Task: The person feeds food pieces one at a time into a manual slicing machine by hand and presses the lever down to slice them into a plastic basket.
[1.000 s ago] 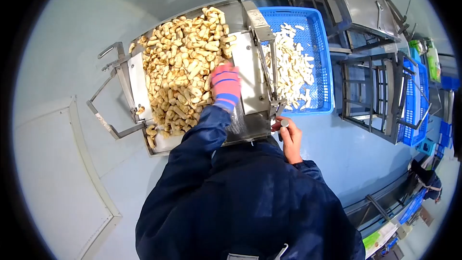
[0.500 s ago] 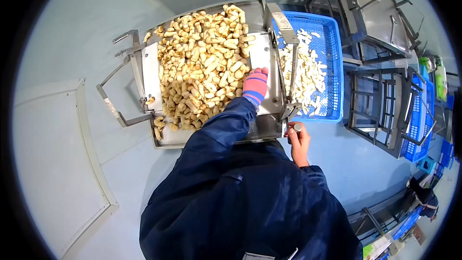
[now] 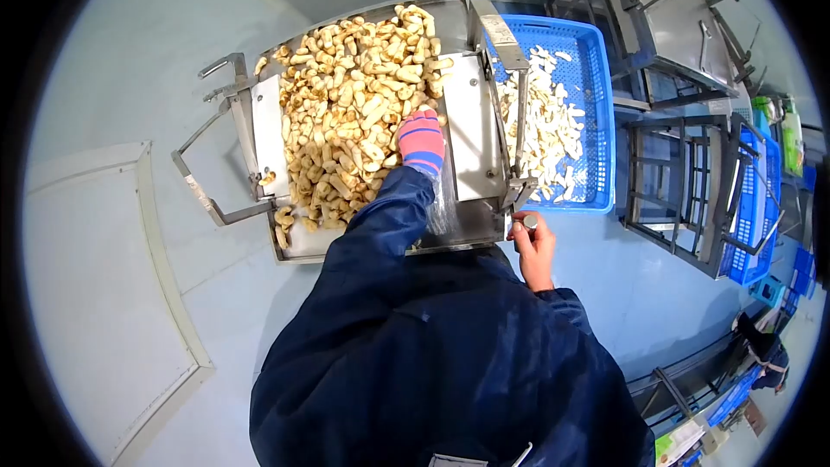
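My left hand (image 3: 421, 143), in a pink and blue striped glove, lies at the right edge of a heap of pale tan, stubby, mushroom-like pieces (image 3: 346, 112). Its fingers curl downward over the pieces, and what is under them is hidden. The heap lies on a metal tray (image 3: 462, 229). To the right of that hand is a white board (image 3: 474, 130) with bolts. A metal lever arm (image 3: 521, 112) runs along the board's right side. My bare right hand (image 3: 536, 251) is closed around a round-ended handle (image 3: 529, 222) at the lever's near end.
Beyond the lever stands a blue basket (image 3: 596, 121) with pale slices (image 3: 545, 121) in it. A bent metal frame (image 3: 203, 186) juts from the tray's left side. Metal stands (image 3: 674, 182) and more blue baskets (image 3: 750, 216) are farther right.
My left hand has moved left from the white board's edge to the heap. My right hand stays on the handle, which has shifted slightly.
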Demonstrator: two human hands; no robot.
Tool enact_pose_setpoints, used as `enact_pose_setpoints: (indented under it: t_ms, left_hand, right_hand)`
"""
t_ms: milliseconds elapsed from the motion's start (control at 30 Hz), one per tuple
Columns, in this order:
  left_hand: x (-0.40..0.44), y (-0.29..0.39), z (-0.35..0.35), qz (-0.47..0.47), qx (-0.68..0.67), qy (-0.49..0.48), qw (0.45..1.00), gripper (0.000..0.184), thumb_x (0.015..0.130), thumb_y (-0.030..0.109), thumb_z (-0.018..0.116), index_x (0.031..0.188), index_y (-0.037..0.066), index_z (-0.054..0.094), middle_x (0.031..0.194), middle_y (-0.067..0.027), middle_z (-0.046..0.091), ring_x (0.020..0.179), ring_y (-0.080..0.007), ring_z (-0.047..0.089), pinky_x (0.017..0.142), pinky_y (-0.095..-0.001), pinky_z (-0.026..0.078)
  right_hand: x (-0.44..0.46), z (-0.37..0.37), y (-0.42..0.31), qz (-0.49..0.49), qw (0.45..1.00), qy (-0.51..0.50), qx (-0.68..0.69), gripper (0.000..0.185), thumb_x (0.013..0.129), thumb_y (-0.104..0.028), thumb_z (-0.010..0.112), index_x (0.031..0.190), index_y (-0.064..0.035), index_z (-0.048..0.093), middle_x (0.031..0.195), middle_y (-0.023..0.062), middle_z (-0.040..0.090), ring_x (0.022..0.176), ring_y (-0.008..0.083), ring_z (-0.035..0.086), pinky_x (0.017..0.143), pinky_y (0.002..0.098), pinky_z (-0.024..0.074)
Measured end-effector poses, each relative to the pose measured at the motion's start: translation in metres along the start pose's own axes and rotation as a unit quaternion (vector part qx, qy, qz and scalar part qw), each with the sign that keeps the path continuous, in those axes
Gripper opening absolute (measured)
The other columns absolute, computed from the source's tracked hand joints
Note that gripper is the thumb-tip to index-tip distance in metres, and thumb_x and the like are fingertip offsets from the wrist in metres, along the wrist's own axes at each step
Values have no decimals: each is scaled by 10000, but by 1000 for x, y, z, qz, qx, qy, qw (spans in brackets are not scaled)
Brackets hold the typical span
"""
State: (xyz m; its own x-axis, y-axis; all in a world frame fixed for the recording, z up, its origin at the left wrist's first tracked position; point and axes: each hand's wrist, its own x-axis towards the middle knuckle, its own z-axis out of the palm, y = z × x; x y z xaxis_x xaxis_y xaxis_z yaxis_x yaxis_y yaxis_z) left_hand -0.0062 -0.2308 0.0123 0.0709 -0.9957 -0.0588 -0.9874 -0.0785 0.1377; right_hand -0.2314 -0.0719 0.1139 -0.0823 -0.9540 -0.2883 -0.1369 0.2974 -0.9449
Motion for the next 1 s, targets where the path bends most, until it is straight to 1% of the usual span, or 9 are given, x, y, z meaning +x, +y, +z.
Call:
enact_pose_setpoints:
  t_ms: [33, 67, 100, 167, 267, 433, 667, 733, 1000]
  left_hand:
    - [0, 0, 2, -1, -6, -10, 1000, 384, 736, 247, 638, 1042, 44, 527, 911, -127, 580, 852, -283, 580, 737, -383, 460]
    - [-4, -3, 8, 34, -143, 116, 982, 405, 744, 211, 651, 1087, 30, 534, 891, -129, 610, 815, -280, 596, 736, -359, 471]
    - [-3, 6, 14, -47, -340, 32, 939, 417, 759, 206, 650, 1119, 30, 532, 916, -136, 619, 827, -264, 599, 745, -343, 471]
    - [-10, 28, 52, -145, -636, -106, 750, 444, 793, 212, 653, 1187, 49, 532, 964, -141, 638, 849, -203, 600, 751, -301, 468]
    - [-16, 69, 69, -145, -616, -82, 770, 378, 802, 226, 644, 1129, 51, 575, 934, -111, 652, 816, -191, 610, 752, -302, 470]
    - [-18, 94, 34, -58, -378, 78, 921, 317, 845, 209, 560, 1118, 50, 585, 948, -191, 631, 874, -346, 598, 796, -388, 462]
    - [-33, 83, 38, -137, -503, -54, 851, 371, 786, 97, 634, 1143, 62, 538, 846, -135, 633, 770, -289, 602, 715, -351, 479]
    - [-33, 84, 40, -151, -529, -52, 834, 363, 787, 64, 640, 1133, 111, 541, 857, -81, 655, 770, -186, 616, 700, -303, 488]
    - [-30, 80, 37, -94, -546, -34, 832, 358, 776, 18, 627, 1120, 92, 563, 854, -83, 624, 770, -190, 586, 719, -303, 480]
  right_hand:
    - [-1, 0, -5, 2, 1000, -3, 2, 134, 840, -119, 603, 929, -20, 596, 632, -19, 543, 584, 35, 469, 521, 210, 376]
    - [-1, 0, -8, 2, 1000, -6, 4, 134, 837, -116, 605, 930, -20, 595, 634, -18, 546, 587, 34, 476, 523, 211, 380]
    - [1, 1, -7, -7, 1000, -4, 29, 140, 824, -106, 622, 932, -22, 592, 643, -9, 563, 593, 36, 503, 522, 216, 392]
    - [3, -1, -17, -10, 1000, -5, 4, 143, 816, -105, 637, 920, -21, 586, 634, -4, 567, 576, 39, 512, 509, 213, 393]
    - [15, 8, -23, 9, 999, 11, 37, 134, 801, -105, 667, 809, -23, 562, 558, -17, 537, 499, 22, 477, 434, 190, 345]
    - [13, 18, -5, 3, 996, 87, -23, 203, 791, -120, 676, 672, -26, 541, 488, -37, 409, 500, 17, 325, 418, 221, 260]
    - [15, 21, 6, -32, 992, 105, -57, 192, 785, -84, 653, 658, -15, 526, 489, 7, 428, 500, 39, 372, 436, 243, 322]
    - [15, 22, 31, -108, 984, 113, -91, 186, 785, -76, 637, 657, 1, 527, 519, 57, 480, 506, 72, 413, 466, 268, 364]
    - [10, 18, 28, -30, 991, 96, -91, 202, 792, -84, 630, 649, 5, 519, 525, 38, 452, 526, 71, 408, 469, 278, 352]
